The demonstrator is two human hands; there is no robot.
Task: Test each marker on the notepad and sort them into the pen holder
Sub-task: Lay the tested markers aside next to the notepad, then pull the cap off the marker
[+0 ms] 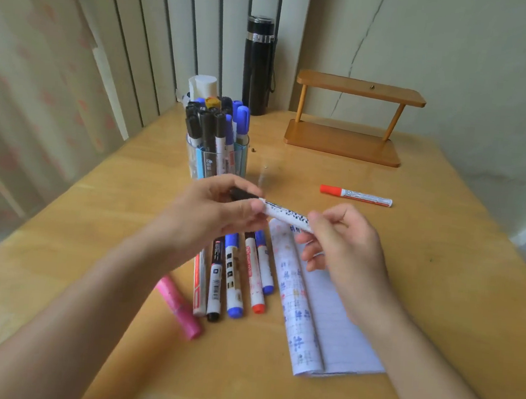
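Cap end of the black-and-white marker [285, 214] is buried in the left hand [212, 214]; cap on or coming off, cannot tell. The right hand [347, 241] hides the marker's rear end and part of the notepad [334, 317].

Left grip: fingers curled, clamped on the dark cap end. Right grip: thumb and fingers pinched on the barrel. Marker is level above the surface [439, 278], over the notepad's far edge.

Pen holder [216, 160] stands behind the hands, crammed full. Loose markers [235, 279] and a pink highlighter [179, 308] lie under the left wrist. A red-capped marker [356, 195] lies well apart.
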